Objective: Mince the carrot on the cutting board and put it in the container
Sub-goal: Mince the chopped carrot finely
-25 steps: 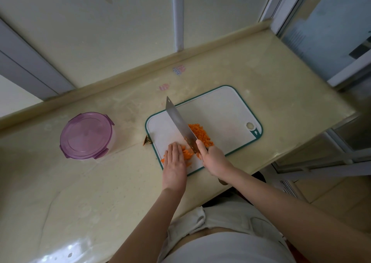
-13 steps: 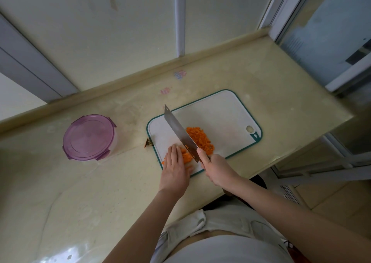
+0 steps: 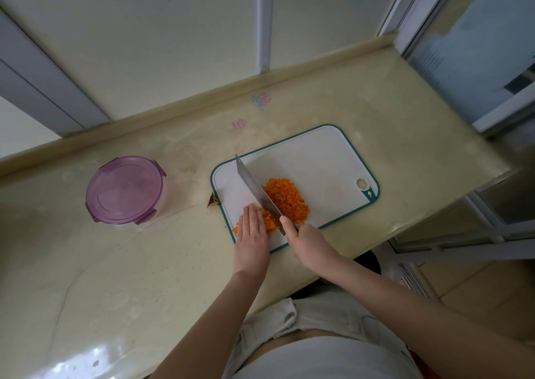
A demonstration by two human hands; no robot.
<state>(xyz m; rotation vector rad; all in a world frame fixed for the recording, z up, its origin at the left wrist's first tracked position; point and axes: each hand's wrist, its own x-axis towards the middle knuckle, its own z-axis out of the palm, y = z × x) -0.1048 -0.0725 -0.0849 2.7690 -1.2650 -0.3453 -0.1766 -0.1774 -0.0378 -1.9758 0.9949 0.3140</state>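
Carrot point(image 3: 286, 199) lies mostly as a loose heap of tiny orange dice near the middle of the cutting board point(image 3: 318, 158), with a few longer uncut strips point(image 3: 269, 224) at the board's near left corner. The board is a white plastic rectangle with rounded corners, a thin teal rim and a small round hanging hole point(image 3: 362, 183) at its right end. It sits slantwise on the pale yellow, marble-patterned counter point(image 3: 115, 263).

A knife point(image 3: 257, 193) with a broad, flat steel blade stands edge-down on the board, between the diced heap on its right and the strips on its left. Its squared tip reaches toward the board's far left corner. The right hand point(image 3: 311, 245) is over the board's near edge, its fingers point(image 3: 287, 224) wrapped round the handle, which is hidden inside the grip. The left hand point(image 3: 252, 239) lies flat on the strips, its fingers point(image 3: 253, 215) straight and pressed together, tips just beside the blade.

Well to the left of the board stands the container point(image 3: 161, 202), round and clear-walled, closed by a translucent purple lid point(image 3: 124, 189) with clip tabs. A small brown-orange carrot stub point(image 3: 213, 199) rests on the counter just beside the board's left edge. Two small faded stickers point(image 3: 261, 100) lie beyond the board's far edge.
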